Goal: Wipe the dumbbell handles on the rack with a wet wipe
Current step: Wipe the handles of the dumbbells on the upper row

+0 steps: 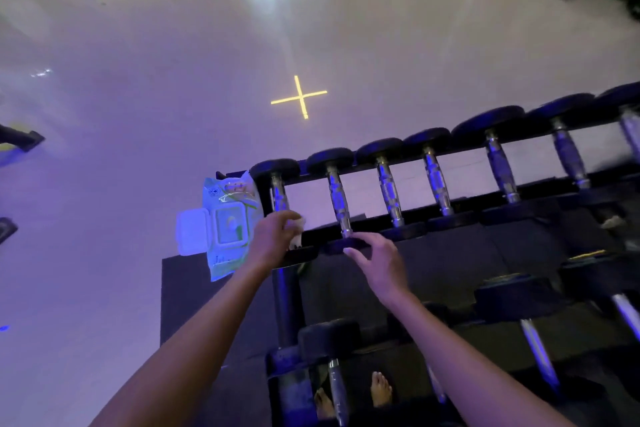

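While seven chrome dumbbell handles show along the top tier of the rack (287,302), the far-right one is cut by the picture's edge, and at least three more handles show on the lower tier, blurred and partly hidden by the rails.

There are two hands, one wet wipe and one pack. The left hand (273,237) has its fingers curled round the white wet wipe (297,230) and holds it against the near end of the leftmost handle (278,194), hiding that end. The right hand (379,262) is spread loosely, fingers nearly straight, their tips at the near black head (332,247) of the second dumbbell, whose handle (337,198) is bare.

Just beside the rack's left end lies the wet wipe pack (239,198), green and white, its white lid (190,230) flipped open; what it rests on I cannot tell. A dark mat (180,291) lies under the rack. Two bare feet (381,388) show through the lower rails. On the pale floor beyond is one yellow cross mark (299,97).
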`<state>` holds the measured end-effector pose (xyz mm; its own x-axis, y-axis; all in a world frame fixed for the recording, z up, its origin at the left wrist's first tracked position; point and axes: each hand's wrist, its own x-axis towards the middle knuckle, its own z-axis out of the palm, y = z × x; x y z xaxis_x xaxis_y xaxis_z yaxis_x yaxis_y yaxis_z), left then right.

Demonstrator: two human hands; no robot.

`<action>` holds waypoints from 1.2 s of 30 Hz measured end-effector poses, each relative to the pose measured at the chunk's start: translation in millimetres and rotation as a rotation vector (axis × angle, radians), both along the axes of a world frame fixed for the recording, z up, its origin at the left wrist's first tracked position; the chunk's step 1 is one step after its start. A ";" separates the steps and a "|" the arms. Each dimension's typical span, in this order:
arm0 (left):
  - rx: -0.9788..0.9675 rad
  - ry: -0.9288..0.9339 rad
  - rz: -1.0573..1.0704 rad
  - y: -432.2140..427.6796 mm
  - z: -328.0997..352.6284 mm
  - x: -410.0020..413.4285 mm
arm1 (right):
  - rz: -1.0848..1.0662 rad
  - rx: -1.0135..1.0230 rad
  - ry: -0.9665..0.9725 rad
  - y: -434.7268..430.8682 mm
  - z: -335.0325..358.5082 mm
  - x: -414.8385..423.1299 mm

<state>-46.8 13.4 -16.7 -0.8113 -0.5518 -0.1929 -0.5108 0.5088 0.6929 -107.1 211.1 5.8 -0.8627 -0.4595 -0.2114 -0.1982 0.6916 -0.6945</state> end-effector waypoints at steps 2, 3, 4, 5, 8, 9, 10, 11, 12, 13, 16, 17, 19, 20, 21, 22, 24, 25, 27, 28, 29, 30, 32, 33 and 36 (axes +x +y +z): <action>0.071 0.084 0.005 17.4 6.4 -12.0 | -0.090 0.042 -0.049 4.6 -0.3 -6.1; 0.090 0.089 -0.038 27.9 10.6 -17.4 | -0.115 0.083 -0.088 6.0 -2.0 -9.5; 0.097 0.088 -0.082 37.0 12.3 -22.5 | -0.122 0.126 -0.123 6.8 -4.1 -13.1; 0.056 0.080 -0.137 44.9 12.1 -27.8 | -0.115 0.168 -0.158 6.9 -6.5 -16.3; -0.069 0.037 -0.295 55.8 0.9 -43.2 | -0.088 0.215 -0.233 4.0 -11.8 -24.7; -0.023 0.006 -0.292 57.0 -2.1 -47.5 | -0.098 0.201 -0.256 2.6 -13.7 -28.0; 0.047 -0.020 -0.241 59.2 -3.0 -49.8 | -0.115 0.168 -0.283 1.4 -16.7 -31.2; 0.026 -0.048 -0.208 59.8 -3.4 -50.2 | -0.135 0.128 -0.313 1.0 -19.8 -34.2; -0.014 -0.058 -0.216 60.6 -7.9 -50.1 | -0.153 0.097 -0.339 1.8 -23.0 -37.2; -0.072 -0.042 -0.254 60.8 -12.0 -51.1 | -0.160 0.079 -0.361 3.7 -25.9 -39.9; -0.276 0.058 -0.479 57.2 -19.8 -62.2 | -0.153 0.020 -0.381 11.7 -32.2 -45.7; -0.340 0.029 -0.587 55.7 -20.5 -65.6 | -0.152 0.004 -0.385 13.3 -31.8 -48.1; -0.408 -0.030 -0.744 56.1 -18.4 -78.9 | -0.129 -0.008 -0.378 14.7 -33.0 -53.0; -0.414 -0.096 -0.825 57.2 -17.7 -88.0 | -0.111 -0.007 -0.371 14.8 -32.7 -54.5; -0.435 -0.212 -0.875 58.8 -16.2 -96.2 | -0.095 -0.005 -0.366 15.1 -31.8 -55.4; -0.483 -0.299 -0.899 63.2 -9.6 -104.4 | -0.084 -0.001 -0.366 15.5 -30.7 -56.1; -0.544 -0.389 -0.940 68.4 -3.2 -113.3 | -0.072 0.008 -0.363 17.5 -31.5 -57.5; -0.576 -0.387 -0.938 72.3 -0.2 -113.0 | -0.074 0.012 -0.363 18.6 -32.1 -57.8; -0.625 -0.287 -0.909 73.1 -4.9 -99.3 | -0.079 0.019 -0.368 19.4 -31.6 -57.2; -0.593 -0.189 -0.820 72.1 -6.1 -90.6 | -0.078 0.017 -0.372 19.0 -31.3 -57.2; -0.442 -0.145 -0.686 70.2 -6.8 -81.9 | -0.082 0.016 -0.378 18.8 -31.6 -57.0; -0.307 -0.101 -0.494 70.7 -6.0 -74.0 | -0.093 0.022 -0.387 19.0 -32.0 -57.1; -0.096 -0.199 -0.198 77.2 -4.3 -62.0 | -0.118 0.031 -0.411 18.5 -32.1 -57.6; -0.076 -0.223 -0.114 80.2 -6.2 -58.8 | -0.122 0.035 -0.421 18.2 -32.2 -57.4; -0.019 -0.234 0.065 90.2 2.7 -57.6 | -0.123 0.032 -0.429 17.1 -32.2 -56.4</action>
